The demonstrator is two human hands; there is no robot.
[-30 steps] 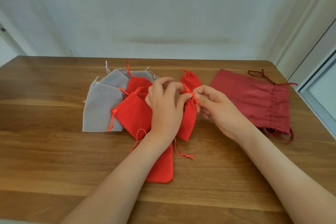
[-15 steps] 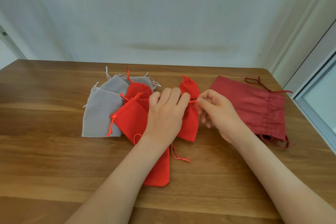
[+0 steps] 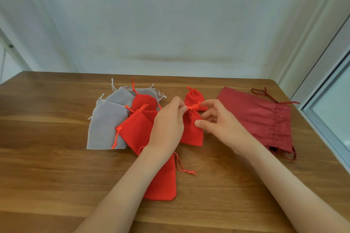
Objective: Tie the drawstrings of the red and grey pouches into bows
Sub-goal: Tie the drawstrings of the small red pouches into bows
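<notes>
Near the middle of the table (image 3: 53,172), a little toward its far edge, lies the red pouch (image 3: 191,134) now in work. Its long axis runs from the near edge toward the far edge, with the gathered neck at the far end, so the drawstring (image 3: 193,107) sits just beyond the fingertips of both hands. The left hand (image 3: 167,126) pinches the orange cord between thumb and fingers, close to the neck. The right hand (image 3: 219,125) is spread: its index tip touches the other end of the cord, while the thumb rests lower, on the cloth of the pouch, so I do not read it as a pinch. The cord is stretched almost level between the two hands, across the pouch's long axis. Both hands are equally near it; the left has the firmer hold. I judge that the bow is not yet finished, though the cord is too thin to see its loops. Just behind, another small red pouch (image 3: 194,98) lies with its neck closed. Toward the left edge is a pile of grey pouches (image 3: 106,125) and red pouches (image 3: 139,132), toward the right edge a large dark red bag (image 3: 261,119).
</notes>
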